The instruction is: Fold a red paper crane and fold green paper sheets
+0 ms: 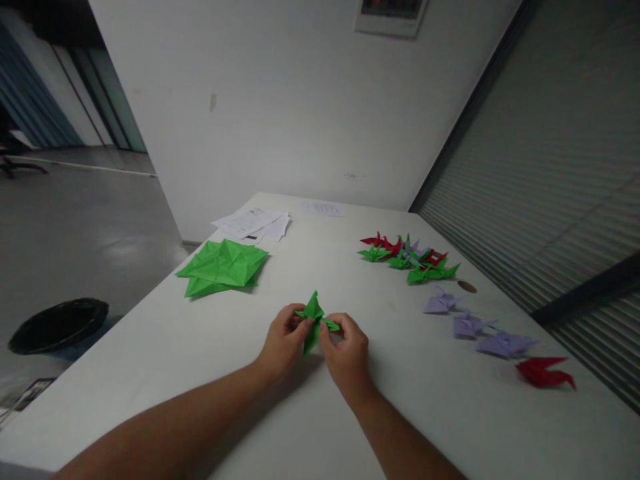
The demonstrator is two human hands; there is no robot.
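A small green folded paper piece (313, 319) is held just above the white table (165, 347), near its middle. My left hand (283, 341) pinches its left side with curled fingers. My right hand (346, 352) pinches a thin flap on its right side. Both hands are closed on the paper and nearly touch each other. To the far left lies a stack of creased green paper sheets (223, 265).
Finished paper cranes lie on the right: a mixed red, green and purple cluster (407, 257), three purple ones (470, 325) in a row and a red one (545, 372). White printed papers (253, 223) lie at the far edge. A black bin (57, 325) stands on the floor at left.
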